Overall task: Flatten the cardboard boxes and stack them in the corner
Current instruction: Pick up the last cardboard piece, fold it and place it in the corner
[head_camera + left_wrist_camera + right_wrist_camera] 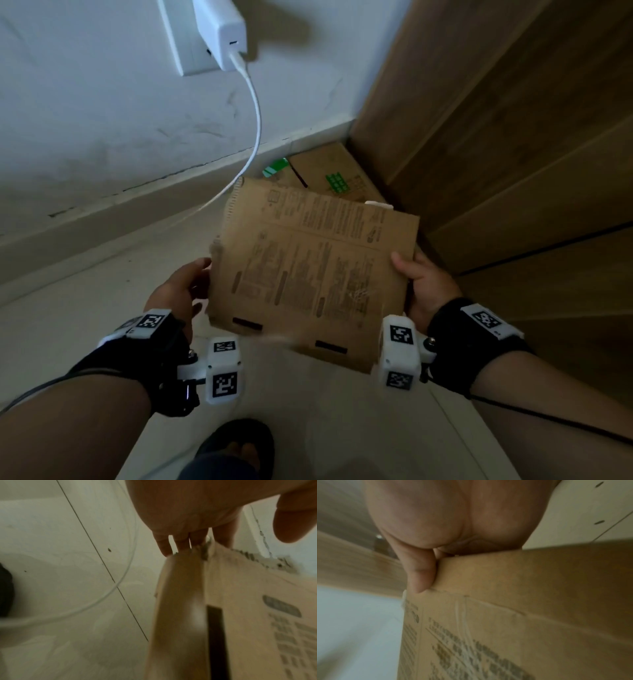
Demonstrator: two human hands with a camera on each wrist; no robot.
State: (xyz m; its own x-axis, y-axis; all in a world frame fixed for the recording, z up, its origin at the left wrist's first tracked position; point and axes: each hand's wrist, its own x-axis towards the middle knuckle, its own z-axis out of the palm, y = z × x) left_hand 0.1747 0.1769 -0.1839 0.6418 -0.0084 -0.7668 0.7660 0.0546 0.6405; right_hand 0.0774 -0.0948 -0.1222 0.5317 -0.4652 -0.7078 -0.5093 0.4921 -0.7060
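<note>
I hold a flattened brown cardboard box with printed text in the air over the floor, in front of the corner. My left hand is at its left edge; in the left wrist view its straight fingers reach the box's torn edge and the thumb stands off it. My right hand pinches the right edge, thumb on the printed top of the box, fingers hidden beneath. Another flattened box with green print lies on the floor in the corner, partly hidden behind the held one.
A white charger sits in a wall socket, and its cable hangs down to the floor just left of the corner. A wooden cabinet panel forms the right side. My sandalled foot stands on the pale tiles.
</note>
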